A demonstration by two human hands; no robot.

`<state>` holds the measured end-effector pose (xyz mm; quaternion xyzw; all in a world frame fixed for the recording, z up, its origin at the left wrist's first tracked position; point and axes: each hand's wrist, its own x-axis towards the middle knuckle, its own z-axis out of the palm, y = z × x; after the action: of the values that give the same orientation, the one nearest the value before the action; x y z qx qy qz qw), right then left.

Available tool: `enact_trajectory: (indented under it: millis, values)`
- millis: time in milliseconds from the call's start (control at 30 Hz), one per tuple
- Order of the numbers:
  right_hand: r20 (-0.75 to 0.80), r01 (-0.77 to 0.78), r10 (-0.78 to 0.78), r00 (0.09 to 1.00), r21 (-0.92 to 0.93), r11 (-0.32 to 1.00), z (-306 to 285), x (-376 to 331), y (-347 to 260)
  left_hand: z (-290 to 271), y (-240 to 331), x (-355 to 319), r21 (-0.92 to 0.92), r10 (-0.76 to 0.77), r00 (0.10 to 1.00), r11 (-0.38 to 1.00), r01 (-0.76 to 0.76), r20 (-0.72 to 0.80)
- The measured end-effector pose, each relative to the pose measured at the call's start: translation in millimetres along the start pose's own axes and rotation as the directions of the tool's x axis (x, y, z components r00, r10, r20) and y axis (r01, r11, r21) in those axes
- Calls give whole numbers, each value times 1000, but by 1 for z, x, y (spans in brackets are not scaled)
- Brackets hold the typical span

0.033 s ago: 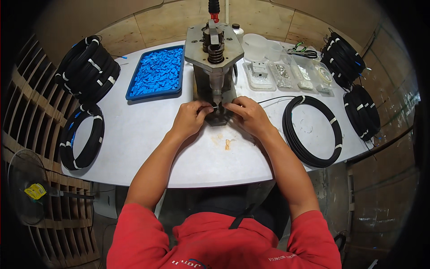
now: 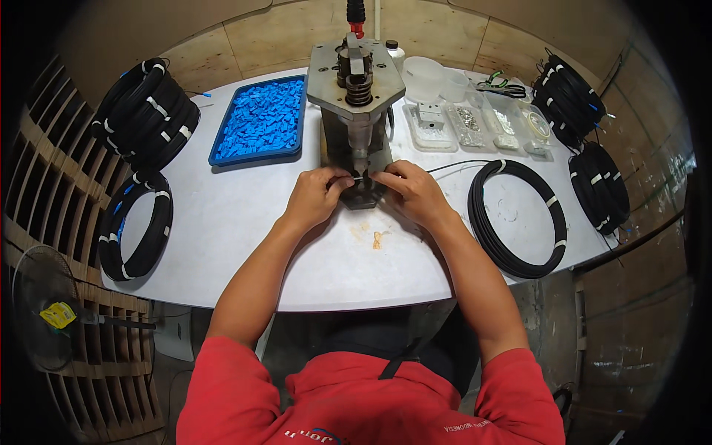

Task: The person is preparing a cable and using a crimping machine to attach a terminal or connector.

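A bench press (image 2: 356,81) of worn grey metal stands at the middle of the table. Both my hands meet low at its front, under the ram (image 2: 360,141). My left hand (image 2: 317,194) pinches a small silvery piece (image 2: 357,179) at the tooling; its exact kind is too small to tell. From the other side my right hand (image 2: 414,191) is closed around the end of a black cable (image 2: 463,162), its fingertips by the tooling. This cable runs back to a black cable coil (image 2: 478,215) tied with white bands, lying to the right. Its tip is hidden by my fingers.
A blue tray (image 2: 213,159) full of small blue plastic pieces lies left of the press. Behind right are clear containers (image 2: 469,126) of small parts, tubs (image 2: 423,79) and cutters (image 2: 503,90). Stacked coils (image 2: 148,115) and a single coil (image 2: 111,245) sit left; more coils (image 2: 569,100) sit right.
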<state>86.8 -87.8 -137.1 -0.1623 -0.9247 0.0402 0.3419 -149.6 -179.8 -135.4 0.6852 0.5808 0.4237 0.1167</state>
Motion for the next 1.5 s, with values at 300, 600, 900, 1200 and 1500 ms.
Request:
enact_trajectory:
  millis: [300, 600, 900, 1200, 1500]
  values:
    - [-119, -48, 49, 992, 15, 999, 8, 5, -5, -2, -2, 2, 109, 111, 994, 988, -110, -5]
    - [-102, -103, 107, 989, 42, 994, 6, 2, -7, -3, -1, 2, 110, 99, 995, 989, -97, -6]
    - [-155, -84, 84, 984, 7, 996, 10, 3, -11, -2, 3, 0, 101, 114, 992, 989, -109, -50]
    - [-196, -82, 76, 978, -23, 996, 16, 4, -13, -1, 8, -3, 87, 102, 994, 991, -98, -41]
    - [-138, -99, 105, 985, 45, 994, 11, 4, -11, 0, 1, 0, 152, 141, 989, 979, -135, -34]
